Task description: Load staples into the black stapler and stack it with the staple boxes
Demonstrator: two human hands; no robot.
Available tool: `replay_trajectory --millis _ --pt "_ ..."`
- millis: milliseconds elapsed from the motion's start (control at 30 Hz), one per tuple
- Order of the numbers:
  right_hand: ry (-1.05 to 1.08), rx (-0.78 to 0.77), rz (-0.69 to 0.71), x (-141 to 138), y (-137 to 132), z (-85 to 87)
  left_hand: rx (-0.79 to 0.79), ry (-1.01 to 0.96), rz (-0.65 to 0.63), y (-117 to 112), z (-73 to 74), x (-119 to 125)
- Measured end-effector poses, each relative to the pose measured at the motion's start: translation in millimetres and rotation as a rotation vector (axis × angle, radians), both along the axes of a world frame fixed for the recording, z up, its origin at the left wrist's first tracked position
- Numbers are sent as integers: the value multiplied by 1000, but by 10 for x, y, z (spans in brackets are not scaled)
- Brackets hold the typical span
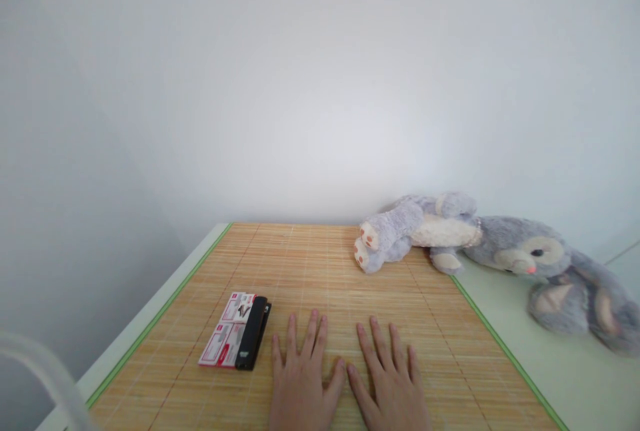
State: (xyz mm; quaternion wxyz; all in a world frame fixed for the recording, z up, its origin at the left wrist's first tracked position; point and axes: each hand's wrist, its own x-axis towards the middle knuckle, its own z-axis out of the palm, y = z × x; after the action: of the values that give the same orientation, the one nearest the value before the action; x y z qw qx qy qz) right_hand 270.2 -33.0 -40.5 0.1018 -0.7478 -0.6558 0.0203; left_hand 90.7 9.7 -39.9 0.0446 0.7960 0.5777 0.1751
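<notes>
My left hand (303,374) lies flat on the bamboo mat (320,264), fingers stretched out and holding nothing. My right hand (390,377) rests flat beside it, fingers apart, thumb tips almost touching. A black stapler (253,332) lies just left of my left hand, next to two small red-and-white boxes (227,329). A grey and cream plush rabbit (490,251) lies on its side at the far right, its feet on the mat.
The mat has green edging and covers a white table (575,364) set against a plain white wall. A blurred pale strap or tube (45,371) crosses the lower left corner.
</notes>
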Motion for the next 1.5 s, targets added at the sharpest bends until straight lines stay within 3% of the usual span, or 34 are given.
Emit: replay_trajectory --millis 300,567,733,967,1500 --pt "-18 27 -4 65 59 -178 -10 66 -43 83 -139 -73" --pt "-161 123 -35 -1 79 -323 56 165 66 50 -116 58" --pt "-146 102 -22 -14 75 -249 51 156 41 55 -132 15" --pt "-69 23 16 -3 32 -32 40 140 -3 18 -42 -34" --pt "-54 21 9 -6 25 -39 90 144 -8 6 -31 -31"
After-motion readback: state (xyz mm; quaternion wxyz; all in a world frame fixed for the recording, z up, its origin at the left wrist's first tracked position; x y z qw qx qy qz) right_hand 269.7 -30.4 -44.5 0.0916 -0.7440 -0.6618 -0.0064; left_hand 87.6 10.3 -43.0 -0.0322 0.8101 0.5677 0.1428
